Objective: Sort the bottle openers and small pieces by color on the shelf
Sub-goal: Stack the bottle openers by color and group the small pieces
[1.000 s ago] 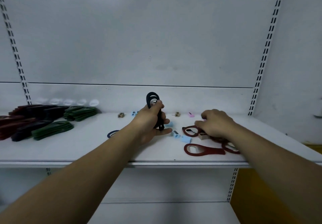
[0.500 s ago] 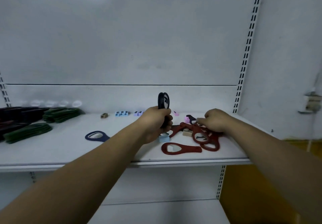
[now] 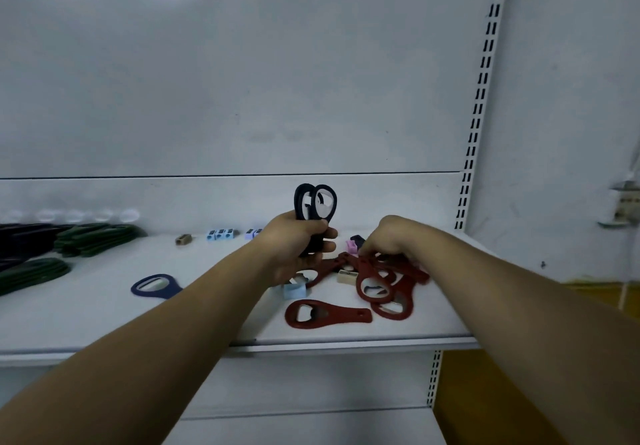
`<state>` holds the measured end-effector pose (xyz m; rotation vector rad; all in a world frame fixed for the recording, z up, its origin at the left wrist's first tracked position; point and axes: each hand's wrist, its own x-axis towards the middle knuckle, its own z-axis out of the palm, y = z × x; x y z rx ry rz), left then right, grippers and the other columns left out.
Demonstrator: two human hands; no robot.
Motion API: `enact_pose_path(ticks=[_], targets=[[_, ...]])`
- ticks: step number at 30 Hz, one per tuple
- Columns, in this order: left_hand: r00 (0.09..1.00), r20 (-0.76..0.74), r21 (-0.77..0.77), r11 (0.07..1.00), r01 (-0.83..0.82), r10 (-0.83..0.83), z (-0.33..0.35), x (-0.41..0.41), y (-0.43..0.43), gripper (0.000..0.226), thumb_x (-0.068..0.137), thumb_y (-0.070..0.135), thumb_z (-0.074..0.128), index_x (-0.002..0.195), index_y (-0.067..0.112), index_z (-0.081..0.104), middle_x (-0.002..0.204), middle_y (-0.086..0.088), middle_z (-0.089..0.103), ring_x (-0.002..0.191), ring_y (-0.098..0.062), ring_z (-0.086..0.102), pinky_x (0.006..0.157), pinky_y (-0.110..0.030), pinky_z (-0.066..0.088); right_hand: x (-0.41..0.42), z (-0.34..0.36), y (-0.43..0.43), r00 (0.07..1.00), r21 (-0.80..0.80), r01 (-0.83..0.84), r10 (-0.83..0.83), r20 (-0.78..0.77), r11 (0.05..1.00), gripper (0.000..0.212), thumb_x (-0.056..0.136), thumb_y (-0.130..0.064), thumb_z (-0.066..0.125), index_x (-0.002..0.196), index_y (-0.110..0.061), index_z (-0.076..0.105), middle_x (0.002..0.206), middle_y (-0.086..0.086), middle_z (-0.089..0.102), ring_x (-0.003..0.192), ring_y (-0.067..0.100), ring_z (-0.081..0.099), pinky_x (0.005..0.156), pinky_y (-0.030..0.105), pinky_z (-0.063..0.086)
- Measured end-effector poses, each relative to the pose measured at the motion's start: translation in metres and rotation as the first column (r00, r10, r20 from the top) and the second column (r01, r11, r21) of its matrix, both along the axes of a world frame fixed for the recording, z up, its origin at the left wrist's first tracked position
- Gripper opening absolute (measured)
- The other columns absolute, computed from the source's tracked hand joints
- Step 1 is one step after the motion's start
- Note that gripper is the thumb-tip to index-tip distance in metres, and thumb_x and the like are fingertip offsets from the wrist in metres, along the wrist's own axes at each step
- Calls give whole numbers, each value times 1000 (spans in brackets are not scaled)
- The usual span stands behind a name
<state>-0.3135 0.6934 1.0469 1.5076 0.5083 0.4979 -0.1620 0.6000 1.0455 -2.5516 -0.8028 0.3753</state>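
Left hand [image 3: 294,247]: fingers clamped round the handles of two dark, loop-headed plastic bottle openers [image 3: 316,202], held upright above the white metal shelf [image 3: 86,316]. Right hand [image 3: 389,237]: fingers curled down onto the heap of red bottle openers [image 3: 379,283]; whether they grip one cannot be told. Stacked green openers [image 3: 93,238] lie far left.

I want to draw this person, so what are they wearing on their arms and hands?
Nothing that shows. Both forearms are bare, no sleeves in view. The left hand and right hand wear no gloves; neither wrist has a watch or bracelet.
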Motion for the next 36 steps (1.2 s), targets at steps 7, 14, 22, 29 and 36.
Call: enact_pose_path(ticks=[7, 14, 22, 29, 36], targets=[[999, -42, -52, 998, -21, 19, 4, 24, 10, 19, 96, 10, 50, 111, 0, 56, 76, -8, 55, 63, -16, 48, 52, -24, 37, 23, -6, -10, 985, 561, 57, 44, -166, 826, 12, 83, -5, 65, 88, -15, 69, 96, 14, 67, 76, 19, 55, 69, 30, 41], [993, -78, -185, 980, 71, -87, 7, 41, -1, 23, 100, 25, 43, 95, 6, 57, 71, -6, 52, 54, -13, 47, 42, -19, 37, 18, 11, -27, 896, 560, -296, 428, -117, 774, 27, 92, -2, 54, 89, -25, 67, 90, 3, 60, 86, 17, 59, 70, 33, 58], [957, -129, -223, 948, 229, -261, 11, 49, -12, 36, 102, 36, 33, 109, 12, 59, 80, -10, 64, 49, -13, 53, 36, -15, 35, 31, 15, -23, 885, 555, -465, 382, 266, 690, 49, 83, -24, 72, 124, -29, 45, 94, -5, 54, 79, 12, 56, 68, 22, 43], [999, -25, -97, 995, 27, -29, 8, 44, -9, 14, 97, 20, 49, 99, 8, 57, 73, -5, 53, 52, -10, 47, 42, -18, 38, 30, 6, -10, 884, 483, -466, 365, 292, 742, 45, 85, -35, 68, 122, -18, 48, 109, -3, 50, 94, 13, 52, 75, 23, 38], [976, 20, -38, 976, -216, 216, 5, 23, 8, 11, 92, 2, 55, 101, 7, 56, 84, -8, 65, 59, -13, 67, 51, -26, 51, 2, -1, -1, 704, -94, -667, 667, 246, 739, 43, 93, -50, 50, 121, -19, 61, 118, -2, 59, 106, 19, 56, 90, 31, 47]])
